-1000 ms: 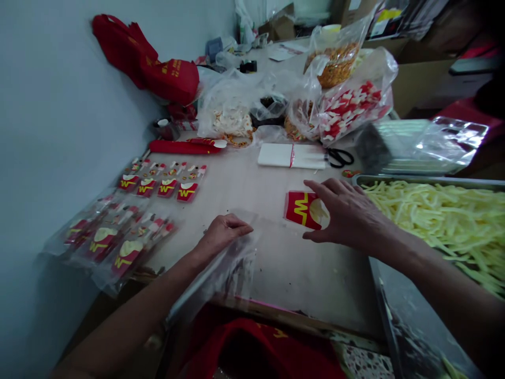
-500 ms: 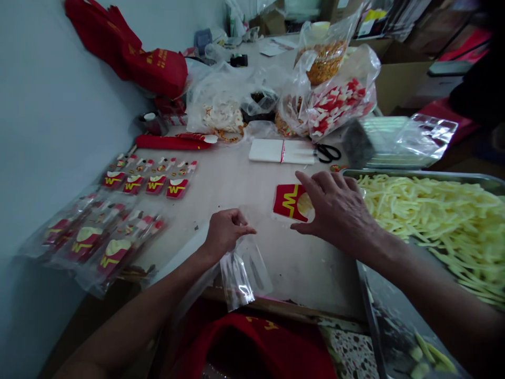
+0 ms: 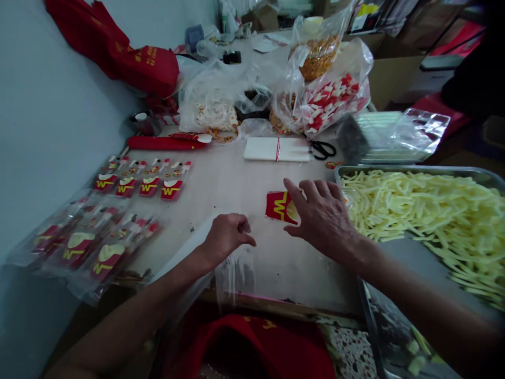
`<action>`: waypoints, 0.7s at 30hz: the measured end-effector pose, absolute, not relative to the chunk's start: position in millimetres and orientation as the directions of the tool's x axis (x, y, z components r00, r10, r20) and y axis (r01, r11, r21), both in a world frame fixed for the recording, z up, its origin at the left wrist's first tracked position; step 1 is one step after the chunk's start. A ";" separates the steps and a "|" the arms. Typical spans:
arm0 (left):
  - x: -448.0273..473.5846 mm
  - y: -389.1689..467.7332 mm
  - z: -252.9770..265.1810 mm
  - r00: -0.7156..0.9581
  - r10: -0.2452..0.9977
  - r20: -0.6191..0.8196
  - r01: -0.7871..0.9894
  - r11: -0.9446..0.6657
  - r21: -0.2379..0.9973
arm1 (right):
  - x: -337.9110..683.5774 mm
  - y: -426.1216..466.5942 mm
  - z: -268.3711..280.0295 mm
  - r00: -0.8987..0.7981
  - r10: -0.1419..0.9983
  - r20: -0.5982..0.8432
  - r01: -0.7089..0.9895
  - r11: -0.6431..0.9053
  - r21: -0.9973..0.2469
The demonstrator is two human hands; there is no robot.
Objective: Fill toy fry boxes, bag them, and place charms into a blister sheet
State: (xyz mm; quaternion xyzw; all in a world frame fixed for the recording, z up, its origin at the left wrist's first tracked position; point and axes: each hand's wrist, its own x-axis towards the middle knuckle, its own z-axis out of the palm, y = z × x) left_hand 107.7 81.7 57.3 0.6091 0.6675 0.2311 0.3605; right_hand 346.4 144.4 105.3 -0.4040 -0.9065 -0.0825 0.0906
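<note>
My left hand (image 3: 228, 237) is closed in a pinch at the top of a clear plastic bag (image 3: 235, 273), which hangs blurred over the table's front edge. To its right, my right hand (image 3: 321, 216) arches over a red packet (image 3: 277, 206) with a yellow zigzag mark, lying flat on the table. Its fingers are spread, with the thumb below the packet and the index finger above. The packet's right part is hidden under the palm, and I cannot tell how firmly the fingers touch it.
Similar filled packets (image 3: 148, 186) lie in rows at the left. A metal tray (image 3: 389, 169) of pale yellow strips stands at the right. Behind are a white banded stack (image 3: 260, 149), black scissors (image 3: 324, 150) and a bag of red-and-white pieces (image 3: 329, 102).
The view has shifted slightly. My right hand has edged a little left over the red packet. The clear bag below my left hand has swung and is more blurred.
</note>
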 end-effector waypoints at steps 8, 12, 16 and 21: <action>87.3 107.0 51.2 0.063 0.932 -0.357 0.330 0.318 0.889 | 336.9 142.8 92.2 -0.734 0.670 0.109 0.677 0.735 0.043; 72.5 109.9 43.3 0.101 0.903 -0.417 0.178 0.396 0.901 | 336.4 148.9 84.2 -0.755 0.653 0.058 0.654 0.756 0.000; 69.5 106.3 39.0 0.128 0.891 -0.435 0.104 0.424 0.900 | 325.2 146.9 84.3 -0.738 0.669 0.091 0.671 0.741 -0.016; 58.9 104.3 37.8 0.112 0.895 -0.432 0.146 0.415 0.898 | 321.6 134.2 78.4 -0.807 0.590 0.012 0.588 0.806 -0.064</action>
